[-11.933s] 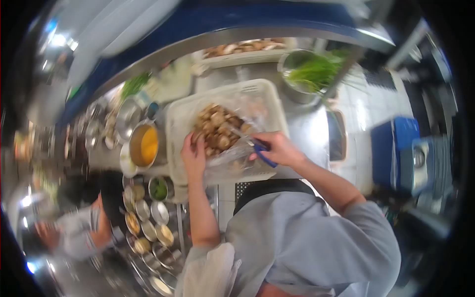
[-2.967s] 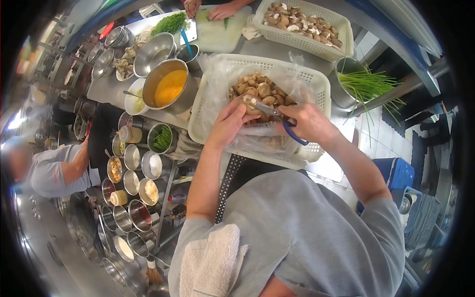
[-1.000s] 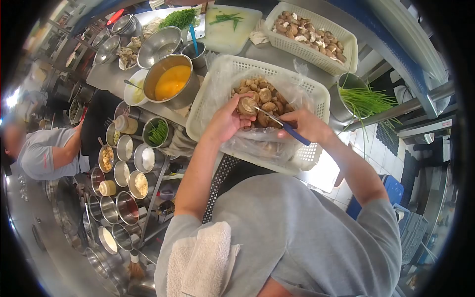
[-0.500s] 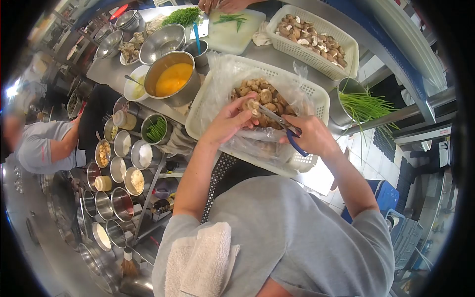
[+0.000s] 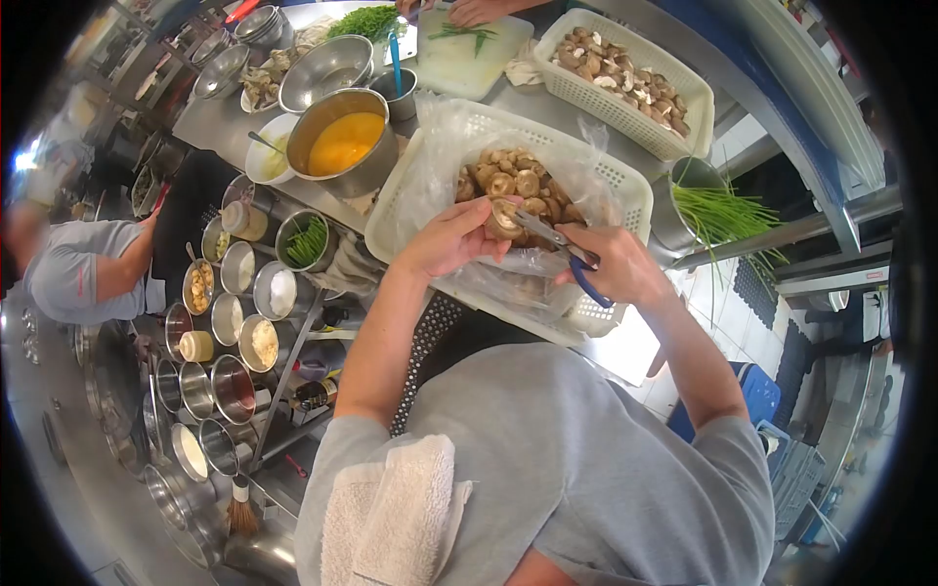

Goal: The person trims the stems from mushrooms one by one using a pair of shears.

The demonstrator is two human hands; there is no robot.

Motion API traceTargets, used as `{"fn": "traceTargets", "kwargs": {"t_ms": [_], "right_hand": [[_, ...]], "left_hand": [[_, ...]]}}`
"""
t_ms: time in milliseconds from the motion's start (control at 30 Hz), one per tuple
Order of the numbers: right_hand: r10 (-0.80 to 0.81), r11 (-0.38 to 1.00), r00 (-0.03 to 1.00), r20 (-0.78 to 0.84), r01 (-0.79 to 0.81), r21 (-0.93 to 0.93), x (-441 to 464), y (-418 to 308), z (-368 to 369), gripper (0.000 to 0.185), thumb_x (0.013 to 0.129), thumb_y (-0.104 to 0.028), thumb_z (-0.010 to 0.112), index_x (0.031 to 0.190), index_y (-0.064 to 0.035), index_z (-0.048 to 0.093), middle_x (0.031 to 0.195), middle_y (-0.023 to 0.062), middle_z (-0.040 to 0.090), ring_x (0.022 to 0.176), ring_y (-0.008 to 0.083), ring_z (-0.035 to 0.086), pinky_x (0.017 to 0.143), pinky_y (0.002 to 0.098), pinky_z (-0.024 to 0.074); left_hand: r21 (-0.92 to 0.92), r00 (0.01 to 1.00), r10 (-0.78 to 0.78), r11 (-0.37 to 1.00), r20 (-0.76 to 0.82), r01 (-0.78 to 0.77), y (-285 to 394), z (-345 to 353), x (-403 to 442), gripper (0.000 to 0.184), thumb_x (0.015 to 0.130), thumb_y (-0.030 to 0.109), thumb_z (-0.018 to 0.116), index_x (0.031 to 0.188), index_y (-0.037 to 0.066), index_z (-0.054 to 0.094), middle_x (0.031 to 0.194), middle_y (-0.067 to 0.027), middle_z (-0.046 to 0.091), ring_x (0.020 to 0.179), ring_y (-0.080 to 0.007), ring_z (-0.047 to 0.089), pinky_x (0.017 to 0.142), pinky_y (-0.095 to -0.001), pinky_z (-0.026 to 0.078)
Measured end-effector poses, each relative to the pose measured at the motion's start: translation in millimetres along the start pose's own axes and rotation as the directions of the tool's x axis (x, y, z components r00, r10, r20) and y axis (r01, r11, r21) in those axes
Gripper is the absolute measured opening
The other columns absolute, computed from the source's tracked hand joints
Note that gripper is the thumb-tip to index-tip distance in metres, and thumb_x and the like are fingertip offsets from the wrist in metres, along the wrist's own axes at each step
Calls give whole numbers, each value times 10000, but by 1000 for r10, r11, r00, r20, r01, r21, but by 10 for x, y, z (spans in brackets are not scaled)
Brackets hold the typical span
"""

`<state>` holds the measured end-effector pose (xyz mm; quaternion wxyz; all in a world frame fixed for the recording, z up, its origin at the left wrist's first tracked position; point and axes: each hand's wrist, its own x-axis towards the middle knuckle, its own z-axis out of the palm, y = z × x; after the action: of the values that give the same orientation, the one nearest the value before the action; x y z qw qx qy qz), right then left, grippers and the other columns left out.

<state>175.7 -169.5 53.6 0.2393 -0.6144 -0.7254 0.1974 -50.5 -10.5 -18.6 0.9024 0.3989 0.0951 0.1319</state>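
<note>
Between the fingers of my left hand (image 5: pixel 457 237) is a brown mushroom (image 5: pixel 504 221), its underside with the stem turned toward my right side. My right hand (image 5: pixel 618 262) is closed around the dark blue handles of a pair of scissors (image 5: pixel 586 278). The metal blades reach left to the mushroom and touch or nearly touch its stem. Just beyond both hands, a heap of brown mushrooms (image 5: pixel 526 183) lies in a clear plastic bag (image 5: pixel 440 186). The bag rests inside a white perforated basket (image 5: pixel 637 195).
A second white basket (image 5: pixel 700 109) of cut mushrooms stands at the back right. Left are a pot (image 5: pixel 383 176) of orange liquid and several ingredient containers. Green stalks (image 5: pixel 723 215) stick out of a metal pot at right. Another person's hands (image 5: pixel 477 10) are over a cutting board (image 5: pixel 445 68).
The mushroom in my left hand has turned and sits slightly lower, showing more of its underside. The scissor blades are still at it. My right hand has hardly moved.
</note>
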Motion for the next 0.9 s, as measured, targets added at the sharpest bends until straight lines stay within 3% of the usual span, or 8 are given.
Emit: {"fn": "traceTargets", "kwargs": {"t_ms": [233, 333, 433, 467, 533, 633, 767, 900], "right_hand": [[-9, 1000, 1000, -22, 9, -4, 5, 20, 83, 505, 738, -272, 834, 1135, 1, 682, 854, 204, 696, 771, 381, 678, 681, 443, 532], [-65, 997, 997, -50, 66, 29, -2, 121, 161, 504, 772, -317, 821, 1123, 15, 677, 792, 190, 673, 698, 358, 662, 639, 422, 517], [161, 971, 965, 209, -193, 139, -50, 168, 158, 543, 804, -367, 811, 1152, 22, 664, 672, 116, 617, 600, 236, 616, 570, 346, 480], [248, 900, 931, 266, -323, 292, -71, 176, 138, 555, 817, -376, 803, 1173, 22, 653, 658, 87, 589, 596, 194, 586, 561, 320, 462], [374, 636, 832, 410, -551, 540, -123, 193, 76, 579, 844, -394, 786, 1217, 22, 633, 628, 29, 534, 586, 110, 528, 542, 270, 427], [323, 566, 905, 277, -419, 710, -226, 290, 130, 599, 880, -407, 753, 1276, 16, 601, 656, 4, 515, 609, 57, 499, 540, 238, 404], [286, 691, 937, 199, -346, 635, -251, 197, 196, 615, 894, -416, 728, 1283, 37, 577, 685, 17, 524, 621, 98, 486, 562, 273, 407], [240, 802, 953, 183, -301, 516, -161, 128, 194, 613, 884, -463, 721, 1206, 43, 596, 683, 35, 499, 647, 152, 468, 597, 323, 409]], "left_hand": [[2, 999, -50, 999, -22, 50, 18, -17, 1, 613, 1071, 450, 329, 1414, -44, 450, 973, -78, 626, 792, -185, 591, 693, -315, 509], [1, 990, -122, 993, -68, 122, 24, -41, 17, 631, 1068, 469, 315, 1391, -49, 475, 964, -90, 631, 767, -187, 596, 674, -312, 507], [-79, 988, -143, 987, -62, 138, 12, -74, 33, 599, 1071, 442, 328, 1391, -43, 473, 990, -102, 639, 780, -187, 607, 678, -306, 511], [-117, 989, -139, 984, -46, 133, 8, -87, 32, 580, 1073, 426, 335, 1394, -39, 468, 1005, -105, 642, 789, -188, 612, 682, -305, 514], [-78, 993, -35, 997, -115, 26, 42, -81, 22, 502, 1075, 345, 371, 1410, -18, 454, 1061, -115, 639, 867, -198, 633, 706, -300, 524], [64, 956, 140, 990, -257, -128, 60, 8, 34, 432, 1055, 215, 442, 1434, 8, 430, 1140, -126, 626, 995, -219, 642, 751, -300, 540], [221, 897, 285, 950, -338, -218, 67, 188, 66, 463, 1004, 97, 544, 1439, 4, 418, 1197, -135, 604, 1121, -213, 617, 825, -307, 553], [467, 740, 508, 834, -441, -295, 122, 346, 98, 462, 950, 76, 645, 1366, -12, 464, 1138, -123, 631, 1047, -175, 638, 863, -309, 556]]}}
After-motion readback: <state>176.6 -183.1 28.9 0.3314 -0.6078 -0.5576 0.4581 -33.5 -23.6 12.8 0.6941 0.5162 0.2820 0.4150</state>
